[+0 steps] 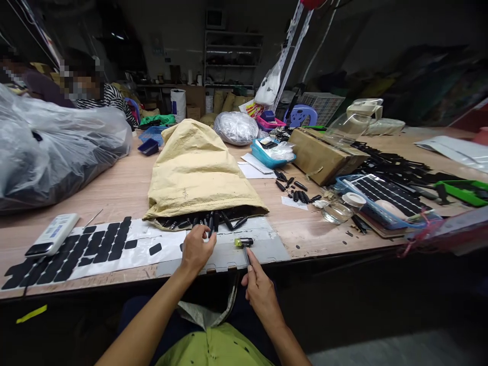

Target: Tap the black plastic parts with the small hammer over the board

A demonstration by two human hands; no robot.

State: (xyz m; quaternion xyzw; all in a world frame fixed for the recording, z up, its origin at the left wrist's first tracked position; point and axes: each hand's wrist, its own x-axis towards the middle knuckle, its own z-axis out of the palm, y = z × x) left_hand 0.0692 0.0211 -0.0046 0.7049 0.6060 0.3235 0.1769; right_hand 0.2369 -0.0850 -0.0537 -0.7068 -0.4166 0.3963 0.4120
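My left hand (196, 249) reaches to the mouth of a yellow woven sack (198, 173) where several black plastic parts (213, 221) spill out; its fingers are pinched on one black part. My right hand (259, 290) is closed round the handle of a small hammer (244, 243), whose black and yellow-green head rests on a grey metal plate (229, 251) at the table's near edge.
Black adhesive pads on a white sheet (95, 246) and a white remote-like device (53, 234) lie left. A large plastic bag (57, 147) fills the far left. A cardboard box (324, 155), blue trays, a solar panel (385, 193) and loose black parts lie right. Other people sit far left.
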